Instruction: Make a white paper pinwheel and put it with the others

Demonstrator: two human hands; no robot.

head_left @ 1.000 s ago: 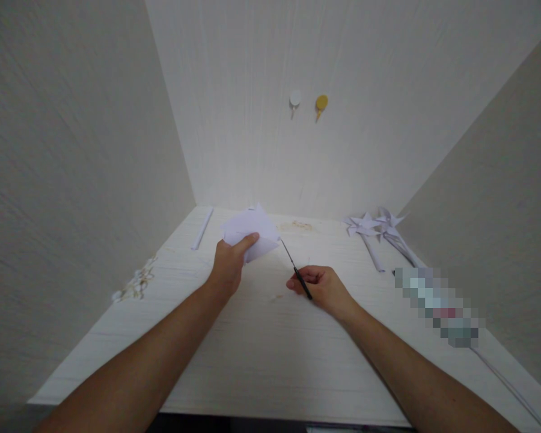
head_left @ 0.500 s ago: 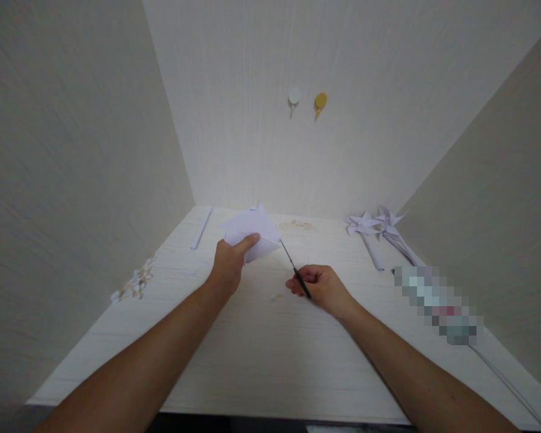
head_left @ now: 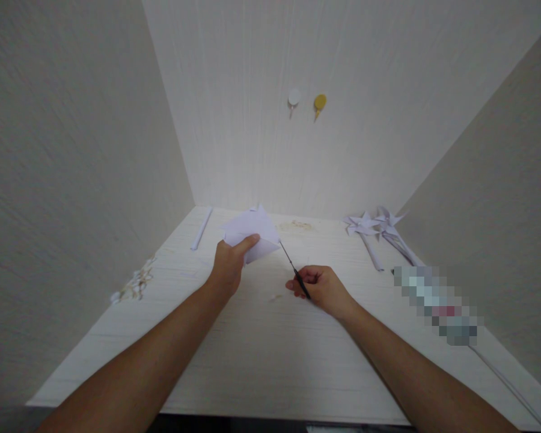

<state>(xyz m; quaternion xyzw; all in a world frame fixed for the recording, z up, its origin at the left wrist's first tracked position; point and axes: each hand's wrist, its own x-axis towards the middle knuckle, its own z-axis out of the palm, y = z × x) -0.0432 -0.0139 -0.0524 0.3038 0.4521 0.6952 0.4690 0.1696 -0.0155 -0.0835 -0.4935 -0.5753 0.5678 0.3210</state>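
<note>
My left hand (head_left: 229,260) grips a folded sheet of white paper (head_left: 247,224), thumb pressed on top and the fingers underneath. The sheet is held above the table, one corner pointing right. In my right hand (head_left: 321,287) are slim scissors (head_left: 302,281) with black handles, seen nearly edge-on. Their thin metal tip meets the paper's right corner. Whether the blades are parted is too fine to make out.
Two paper pinwheels (head_left: 364,224) with rolled stems lie at the back right. A blurred-out object (head_left: 433,304) and a cable (head_left: 505,379) lie along the right side. A paper tube (head_left: 201,228) rests back left, with several cotton swabs (head_left: 135,281) nearer. Two hooks (head_left: 320,102) are on the back wall.
Almost nothing differs. Both hands, the paper and the scissors keep their places, with only a very slight shift at the scissors.
</note>
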